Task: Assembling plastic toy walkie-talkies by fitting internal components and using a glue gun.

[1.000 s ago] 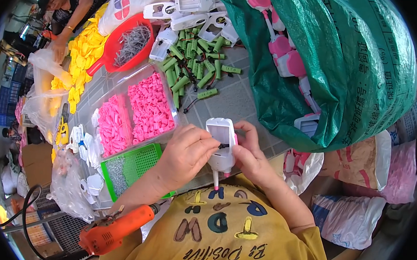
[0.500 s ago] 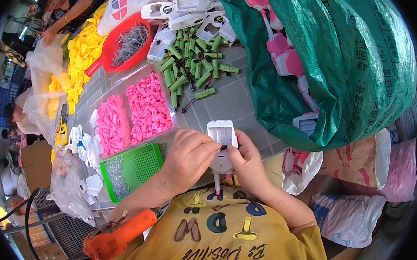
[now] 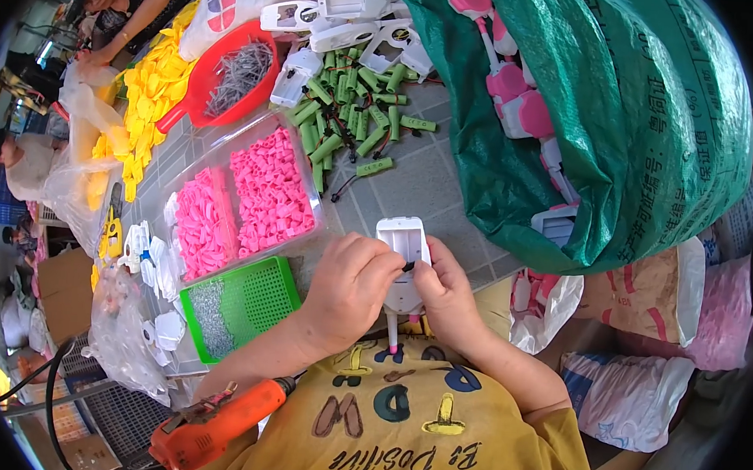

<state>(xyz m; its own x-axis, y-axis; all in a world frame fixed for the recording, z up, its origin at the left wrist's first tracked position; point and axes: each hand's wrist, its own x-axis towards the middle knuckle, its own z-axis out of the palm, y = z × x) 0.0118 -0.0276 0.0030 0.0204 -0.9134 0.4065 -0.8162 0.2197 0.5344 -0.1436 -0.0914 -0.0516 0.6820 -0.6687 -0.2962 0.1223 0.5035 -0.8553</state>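
Observation:
A white plastic toy housing (image 3: 401,241) with a pink stem below it stands upright at the table's near edge, held between both hands. My left hand (image 3: 348,287) pinches at its open side from the left. My right hand (image 3: 447,297) grips it from the right, fingertips at a small dark part on its edge. Behind it on the grey table (image 3: 415,181) lie several green battery packs (image 3: 340,128) with thin wires.
A clear tray of pink parts (image 3: 244,199), a green basket of small screws (image 3: 236,305), a red scoop of metal pieces (image 3: 230,76), yellow parts (image 3: 146,101), white housings (image 3: 339,14). A big green sack (image 3: 629,113) fills the right. An orange power screwdriver (image 3: 219,425) hangs at lower left. Other people work at far left.
The white housing has dropped slightly toward my body and my left hand's fingers have closed in on its open side. The person at top left has shifted position.

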